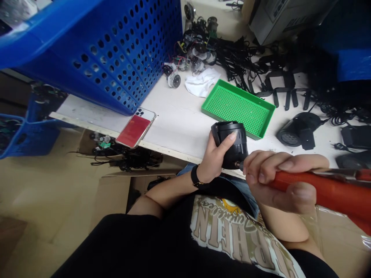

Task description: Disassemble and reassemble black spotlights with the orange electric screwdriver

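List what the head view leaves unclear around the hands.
Head view:
- The red-handled tool: its far end is cut off by the right edge, and the right hand hides most of its front.
- The black housing: the left hand hides its near side.
- The small wired parts: too small to identify, and black cables partly hide them.

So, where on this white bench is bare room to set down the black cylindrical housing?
For the black cylindrical housing in the left hand, white benchtop lies bare between the red-cased phone, the blue perforated plastic basket and the green perforated plastic tray. Crowded: beyond the tray, with black cables and small round parts.
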### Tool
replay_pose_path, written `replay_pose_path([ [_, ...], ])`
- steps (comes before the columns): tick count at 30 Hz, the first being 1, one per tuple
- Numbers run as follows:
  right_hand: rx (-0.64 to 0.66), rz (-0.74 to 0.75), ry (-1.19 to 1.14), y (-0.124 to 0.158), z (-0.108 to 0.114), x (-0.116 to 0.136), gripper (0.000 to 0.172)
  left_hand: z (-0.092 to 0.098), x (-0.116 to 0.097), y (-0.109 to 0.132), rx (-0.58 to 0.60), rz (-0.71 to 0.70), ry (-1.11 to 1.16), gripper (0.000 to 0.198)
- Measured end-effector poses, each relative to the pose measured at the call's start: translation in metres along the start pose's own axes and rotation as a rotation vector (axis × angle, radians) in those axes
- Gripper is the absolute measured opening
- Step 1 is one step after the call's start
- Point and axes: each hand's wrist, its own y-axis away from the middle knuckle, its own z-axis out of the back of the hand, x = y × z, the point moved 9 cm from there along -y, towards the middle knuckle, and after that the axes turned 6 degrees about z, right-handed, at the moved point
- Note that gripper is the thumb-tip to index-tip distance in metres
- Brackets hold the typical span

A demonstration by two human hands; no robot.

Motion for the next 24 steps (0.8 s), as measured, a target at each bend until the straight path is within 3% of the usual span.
replay_pose_path([
  [5,-0.149,-0.114,0.040,-0.001,0.017,0.007,0.035,0.006,-0.003,-0.004,0.070,0.011,0.008,0.049],
  [14,-0.248,-0.145,0.019,-0.007,0.029,0.020,0.031,0.005,0.011,-0.006,0.166,0.109,0.049,0.059],
  [17,-0.281,-0.073,0.036,-0.013,0.034,0.020,0.026,0.003,0.011,-0.005,0.183,0.121,0.058,0.059],
  [20,-0.402,0.111,0.174,-0.025,0.051,0.018,0.017,0.003,0.013,-0.004,0.208,0.178,0.051,0.062],
  [22,-0.468,0.213,0.268,-0.034,0.066,0.010,0.012,0.003,0.018,-0.003,0.240,0.245,0.050,0.065],
  [24,-0.455,0.189,0.302,-0.044,0.081,-0.009,0.015,0.002,0.024,-0.001,0.277,0.323,0.066,0.065],
])
